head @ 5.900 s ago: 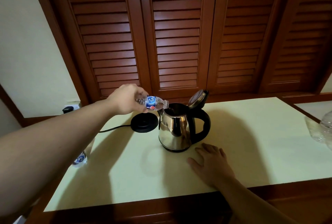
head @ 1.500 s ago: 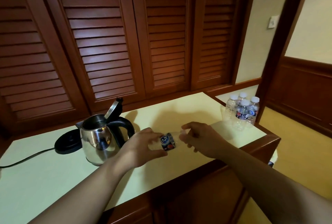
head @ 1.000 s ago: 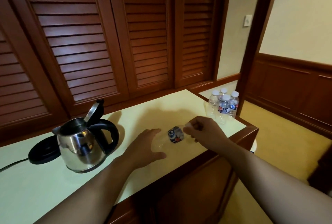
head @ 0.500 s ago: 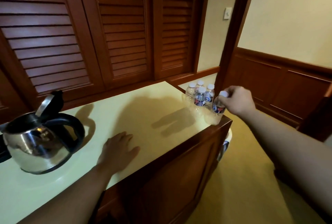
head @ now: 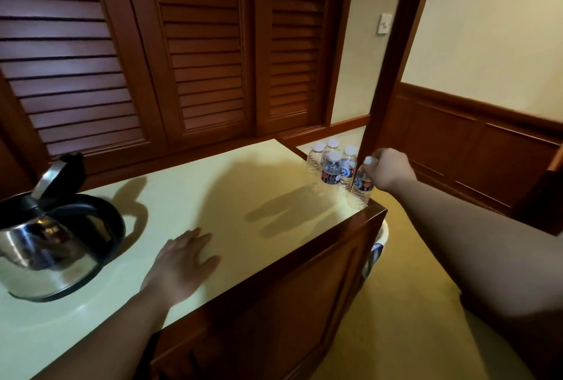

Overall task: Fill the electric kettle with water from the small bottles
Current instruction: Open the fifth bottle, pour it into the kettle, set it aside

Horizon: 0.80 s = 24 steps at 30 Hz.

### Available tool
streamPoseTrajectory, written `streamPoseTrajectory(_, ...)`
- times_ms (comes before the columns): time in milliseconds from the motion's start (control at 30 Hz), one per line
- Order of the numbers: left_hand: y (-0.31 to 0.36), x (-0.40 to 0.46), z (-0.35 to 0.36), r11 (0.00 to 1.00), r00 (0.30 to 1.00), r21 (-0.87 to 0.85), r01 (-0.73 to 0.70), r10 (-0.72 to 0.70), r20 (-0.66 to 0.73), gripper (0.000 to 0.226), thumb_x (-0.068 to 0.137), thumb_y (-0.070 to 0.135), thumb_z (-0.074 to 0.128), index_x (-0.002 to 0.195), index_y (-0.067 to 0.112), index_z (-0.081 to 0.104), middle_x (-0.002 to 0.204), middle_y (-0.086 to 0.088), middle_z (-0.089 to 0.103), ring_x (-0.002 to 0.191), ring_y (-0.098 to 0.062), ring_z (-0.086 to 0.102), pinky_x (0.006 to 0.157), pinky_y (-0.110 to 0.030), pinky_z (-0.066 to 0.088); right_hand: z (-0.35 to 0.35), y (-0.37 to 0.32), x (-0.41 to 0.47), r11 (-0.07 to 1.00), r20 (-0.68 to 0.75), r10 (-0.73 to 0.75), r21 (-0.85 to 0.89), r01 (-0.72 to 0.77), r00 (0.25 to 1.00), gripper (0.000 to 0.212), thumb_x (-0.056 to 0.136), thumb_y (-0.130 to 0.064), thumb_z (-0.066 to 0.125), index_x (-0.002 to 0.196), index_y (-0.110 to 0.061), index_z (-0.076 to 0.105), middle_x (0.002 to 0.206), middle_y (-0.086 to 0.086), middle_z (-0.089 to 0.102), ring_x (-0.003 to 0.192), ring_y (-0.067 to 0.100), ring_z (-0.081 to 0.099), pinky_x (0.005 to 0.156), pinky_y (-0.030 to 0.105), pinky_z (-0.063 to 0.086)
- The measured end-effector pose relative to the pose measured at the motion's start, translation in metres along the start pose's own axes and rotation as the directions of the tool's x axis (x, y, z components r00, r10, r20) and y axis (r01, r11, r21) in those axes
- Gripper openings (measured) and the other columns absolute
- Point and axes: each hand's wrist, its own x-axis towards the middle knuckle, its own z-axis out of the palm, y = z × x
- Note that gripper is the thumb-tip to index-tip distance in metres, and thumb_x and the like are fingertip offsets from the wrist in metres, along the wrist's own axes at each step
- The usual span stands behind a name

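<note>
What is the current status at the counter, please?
Right hand grips a capped bottle at the counter's corner. Left hand flat on the counter. Kettle lid open; path clear.

Polished steel electric kettle (head: 45, 245) with black handle and base ring: upright at the bench's left end, hinged lid raised. Five small clear plastic water bottles, white caps, blue labels: four clustered (head: 332, 166) upright at the far right corner; fifth bottle (head: 361, 186) just beside them, at the corner edge.
</note>
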Motion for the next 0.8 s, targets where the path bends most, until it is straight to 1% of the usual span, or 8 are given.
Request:
streamPoseTrajectory(167, -0.003, 0.0, 0.003, 1.0, 1.0, -0.022, 0.001, -0.002, -0.025, 0.067, 0.097, 0.068, 0.048, 0.158, 0.04, 0.039, 0.17, 0.009, 0.028, 0.157, -0.015, 0.023, 0.128, -0.035, 0.015, 0.004, 0.001, 0.008, 0.999, 0.004, -0.028, -0.04, 0.029, 1.0, 0.045, 0.089, -0.026, 0.076, 0.128, -0.007, 0.063, 0.123, 0.016, 0.066, 0.106, 0.032, 0.065, 0.085, 0.046, 0.062)
streamPoseTrajectory(300, -0.004, 0.0, 0.004, 0.999, 0.999, -0.04, -0.001, 0.0, -0.042, 0.066, 0.097, 0.067, 0.051, 0.156, 0.039, 0.043, 0.169, 0.009, 0.031, 0.156, -0.015, 0.023, 0.128, -0.035, 0.016, 0.007, 0.001, 0.012, 0.999, 0.006, -0.014, -0.032, 0.014, 1.0, 0.043, 0.092, -0.024, 0.072, 0.129, -0.005, 0.062, 0.123, 0.017, 0.066, 0.103, 0.032, 0.066, 0.085, 0.046, 0.062)
streamPoseTrajectory(367, -0.005, 0.0, 0.004, 0.999, 0.999, -0.04, 0.001, -0.003, -0.043, 0.066, 0.096, 0.068, 0.051, 0.156, 0.039, 0.044, 0.169, 0.009, 0.031, 0.156, -0.015, 0.024, 0.128, -0.035, 0.017, 0.006, 0.003, 0.013, 1.0, 0.011, 0.001, -0.026, -0.001, 1.0, 0.046, 0.091, -0.027, 0.072, 0.131, -0.006, 0.061, 0.124, 0.017, 0.066, 0.104, 0.032, 0.067, 0.084, 0.045, 0.063)
streamPoseTrajectory(433, -0.005, 0.0, 0.005, 0.999, 0.999, -0.046, 0.001, -0.003, -0.045, 0.067, 0.096, 0.069, 0.05, 0.156, 0.039, 0.044, 0.169, 0.01, 0.031, 0.157, -0.014, 0.023, 0.129, -0.035, 0.016, 0.005, 0.003, 0.012, 0.999, 0.011, 0.004, -0.038, -0.003, 1.0, 0.056, 0.09, -0.033, 0.072, 0.137, -0.007, 0.058, 0.132, 0.017, 0.063, 0.112, 0.033, 0.064, 0.087, 0.045, 0.062)
streamPoseTrajectory(533, -0.007, 0.0, 0.006, 0.998, 0.999, -0.055, 0.004, -0.006, -0.041, 0.068, 0.095, 0.071, 0.048, 0.156, 0.039, 0.043, 0.169, 0.01, 0.03, 0.157, -0.013, 0.023, 0.129, -0.036, 0.014, 0.002, 0.001, 0.008, 0.998, -0.021, 0.0, -0.065, -0.002, 1.0, 0.065, 0.091, -0.042, 0.069, 0.145, -0.011, 0.052, 0.148, 0.016, 0.05, 0.129, 0.035, 0.054, 0.097, 0.048, 0.057)
streamPoseTrajectory(633, -0.006, 0.0, 0.007, 0.999, 0.999, -0.053, 0.006, -0.009, -0.047, 0.066, 0.096, 0.068, 0.05, 0.156, 0.038, 0.044, 0.169, 0.01, 0.031, 0.156, -0.013, 0.024, 0.13, -0.036, 0.014, 0.001, -0.001, -0.005, 0.984, -0.138, -0.091, -0.164, 0.068, 0.986, 0.066, 0.093, -0.052, 0.062, 0.146, -0.015, 0.052, 0.145, 0.014, 0.05, 0.133, 0.035, 0.043, 0.103, 0.049, 0.048)
streamPoseTrajectory(733, -0.003, -0.001, 0.005, 0.998, 0.998, -0.065, 0.003, -0.007, -0.059, 0.065, 0.097, 0.063, 0.054, 0.155, 0.035, 0.046, 0.168, 0.009, 0.032, 0.156, -0.013, 0.026, 0.13, -0.036, 0.015, 0.005, -0.012, -0.028, 0.943, -0.227, -0.25, -0.277, 0.184, 0.941, 0.061, 0.094, -0.058, 0.055, 0.139, -0.016, 0.059, 0.132, 0.012, 0.057, 0.12, 0.032, 0.046, 0.096, 0.046, 0.047)
streamPoseTrajectory(800, -0.002, -0.001, 0.004, 0.997, 0.999, -0.078, 0.012, -0.016, -0.052, 0.068, 0.095, 0.067, 0.053, 0.155, 0.035, 0.047, 0.168, 0.01, 0.033, 0.155, -0.013, 0.028, 0.129, -0.034, 0.017, 0.015, -0.022, -0.043, 0.925, -0.209, -0.32, -0.28, 0.257, 0.924, 0.057, 0.094, -0.057, 0.059, 0.133, -0.016, 0.063, 0.124, 0.01, 0.06, 0.112, 0.031, 0.048, 0.09, 0.045, 0.048)
